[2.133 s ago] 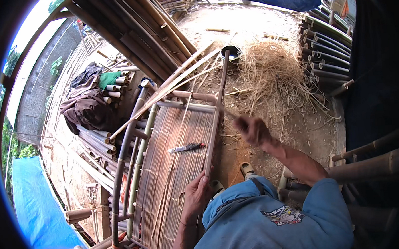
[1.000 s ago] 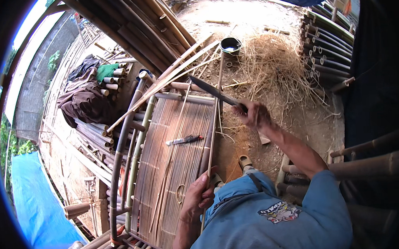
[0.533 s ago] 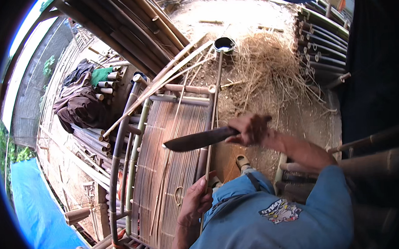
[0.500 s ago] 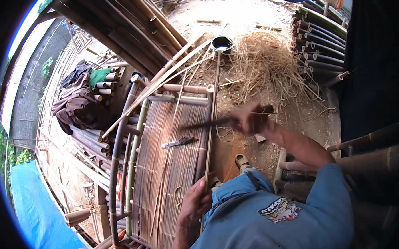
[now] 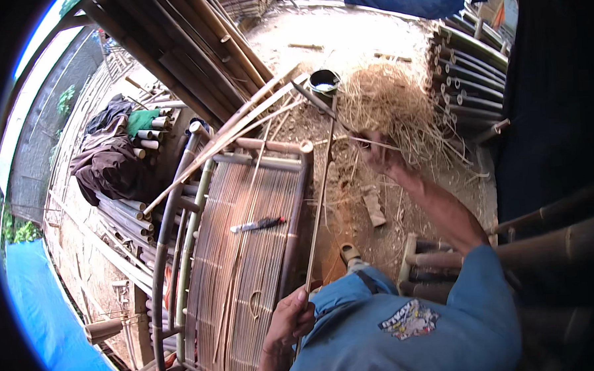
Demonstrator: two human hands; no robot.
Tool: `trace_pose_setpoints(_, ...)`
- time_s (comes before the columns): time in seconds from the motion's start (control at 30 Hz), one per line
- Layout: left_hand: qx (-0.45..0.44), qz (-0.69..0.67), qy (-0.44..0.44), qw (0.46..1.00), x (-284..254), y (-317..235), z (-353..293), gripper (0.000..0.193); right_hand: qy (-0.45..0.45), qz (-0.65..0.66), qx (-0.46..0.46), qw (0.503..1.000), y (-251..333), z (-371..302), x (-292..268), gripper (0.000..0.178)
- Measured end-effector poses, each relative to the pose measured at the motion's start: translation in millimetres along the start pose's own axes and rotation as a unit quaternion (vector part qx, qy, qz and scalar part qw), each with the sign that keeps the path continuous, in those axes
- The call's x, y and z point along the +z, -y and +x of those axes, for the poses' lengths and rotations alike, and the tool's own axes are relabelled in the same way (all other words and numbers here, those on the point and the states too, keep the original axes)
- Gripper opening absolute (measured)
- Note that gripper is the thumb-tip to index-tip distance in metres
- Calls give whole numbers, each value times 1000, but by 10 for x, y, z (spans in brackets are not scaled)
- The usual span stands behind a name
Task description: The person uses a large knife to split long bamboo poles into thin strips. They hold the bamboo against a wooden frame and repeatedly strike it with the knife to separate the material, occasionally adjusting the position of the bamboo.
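Note:
My left hand (image 5: 293, 317) is closed around the near part of a long, thin bamboo strip (image 5: 321, 214), close to my blue shirt. The strip slants away from me past the bench's right side toward a dark bucket. Farther out, my right hand (image 5: 377, 154) grips a machete (image 5: 316, 102). Its long dark blade points to the far left and crosses the strip's far end near the bucket; whether they touch I cannot tell. A small knife (image 5: 257, 225) with a pale blade and a black and red handle lies on the slatted bamboo bench (image 5: 210, 255) to my left.
A dark bucket (image 5: 324, 81) stands beside a heap of bamboo shavings (image 5: 386, 105). Stacked bamboo poles (image 5: 471, 78) lie at the far right. Long split strips (image 5: 235, 132) lean across the bench's far end. Dark cloth (image 5: 113, 160) covers poles on the left.
My right hand has moved away from me, and the machete has swung from across the strip's middle to its far end. My left hand keeps its grip on the bamboo strip.

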State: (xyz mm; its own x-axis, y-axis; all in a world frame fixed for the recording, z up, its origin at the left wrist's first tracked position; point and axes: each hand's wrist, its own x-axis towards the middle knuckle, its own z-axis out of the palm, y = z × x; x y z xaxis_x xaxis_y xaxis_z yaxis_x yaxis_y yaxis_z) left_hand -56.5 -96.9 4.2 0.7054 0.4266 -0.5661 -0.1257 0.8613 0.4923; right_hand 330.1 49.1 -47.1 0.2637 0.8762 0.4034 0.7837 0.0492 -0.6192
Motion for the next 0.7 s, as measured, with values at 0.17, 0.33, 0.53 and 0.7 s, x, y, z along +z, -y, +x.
trace_pose_setpoints(0.17, 6, 3, -35, 999, 51, -32, -37, 48, 61, -31, -232, 970, 41, 3, -83, 56)
trace_pose_setpoints(0.33, 8, -67, 30, 997, -41, 28, 41, 49, -13, 162, 308, 937, -256, 462, -507, 70)
trace_pose_setpoints(0.53, -6, -340, 196, 920, -400, 236, 361, 54, 124, 492, 220, 833, 965, -548, 220, 32)
trace_pose_setpoints(0.7, 16, -211, 137, 968, -379, 128, 344, 42, 126, 290, 159, 935, 1231, -515, 488, 33)
